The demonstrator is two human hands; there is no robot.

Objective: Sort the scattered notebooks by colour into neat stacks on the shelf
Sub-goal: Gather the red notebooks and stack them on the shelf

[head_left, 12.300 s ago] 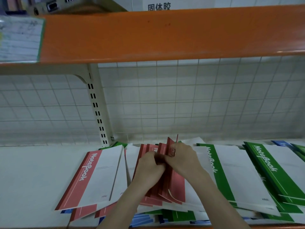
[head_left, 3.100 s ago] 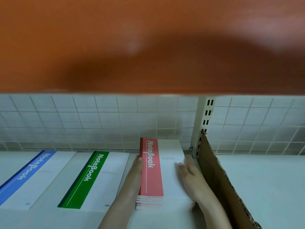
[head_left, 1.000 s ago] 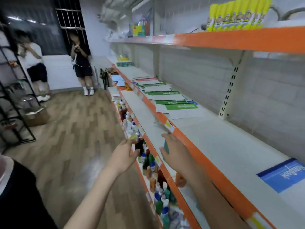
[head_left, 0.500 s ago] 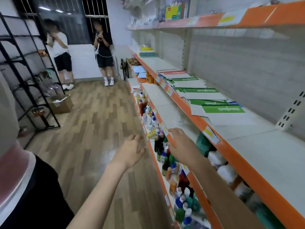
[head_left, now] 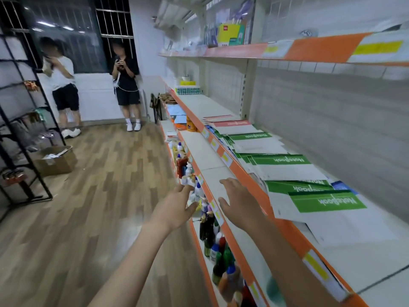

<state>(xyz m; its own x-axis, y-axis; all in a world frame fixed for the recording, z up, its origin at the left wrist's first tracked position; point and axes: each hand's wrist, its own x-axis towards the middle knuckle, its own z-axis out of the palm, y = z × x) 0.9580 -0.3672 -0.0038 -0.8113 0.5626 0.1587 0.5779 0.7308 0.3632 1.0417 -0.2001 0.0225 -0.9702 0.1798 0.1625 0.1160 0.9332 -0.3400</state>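
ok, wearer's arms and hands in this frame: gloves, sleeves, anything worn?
Nothing worn that shows. The left hand and right hand are bare, no gloves; no rings or markings can be made out. Both forearms are bare down to the frame edge, with no sleeve cuff, watch, strap or cable in view.

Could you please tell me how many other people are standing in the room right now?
2. One person in a white top stands at the far left beside the black rack; one person in a black top stands by the barred window, near the shelving's far end. Others may be out of view.
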